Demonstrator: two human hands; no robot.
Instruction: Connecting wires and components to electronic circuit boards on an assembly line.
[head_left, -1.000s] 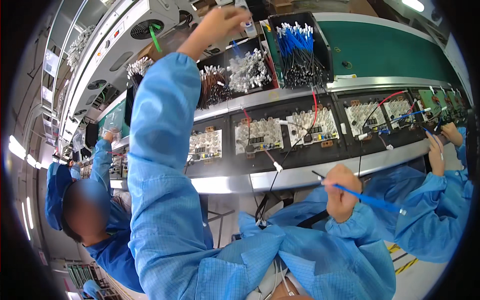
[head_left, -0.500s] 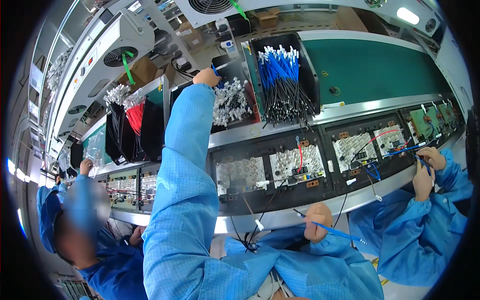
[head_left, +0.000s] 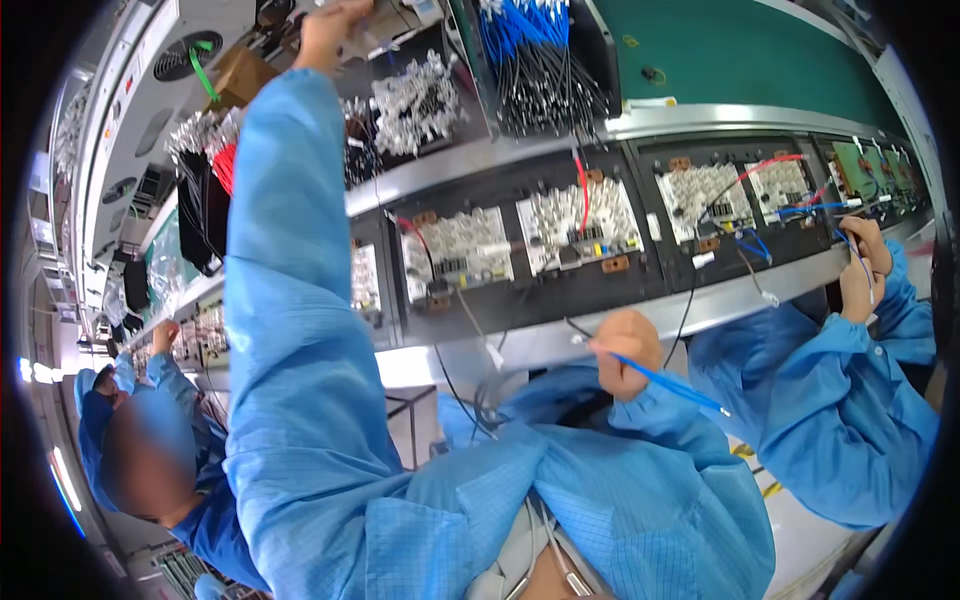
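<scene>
My right fingers (head_left: 605, 347) grip blue wires (head_left: 685, 387), lower right, looks unfitted; left fingers (head_left: 347, 14), upper left, can't tell; centre board (head_left: 552, 222) has red lead (head_left: 583, 190)

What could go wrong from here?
Two possible risks: 
1. The left sleeve spans the bench as the left hand reaches toward the far side, so it might brush the circuit boards or snag their wires.
2. The right hand grips blue leads whose ends stick out, close to a black wire hanging over the metal rail; they could tangle.
</scene>
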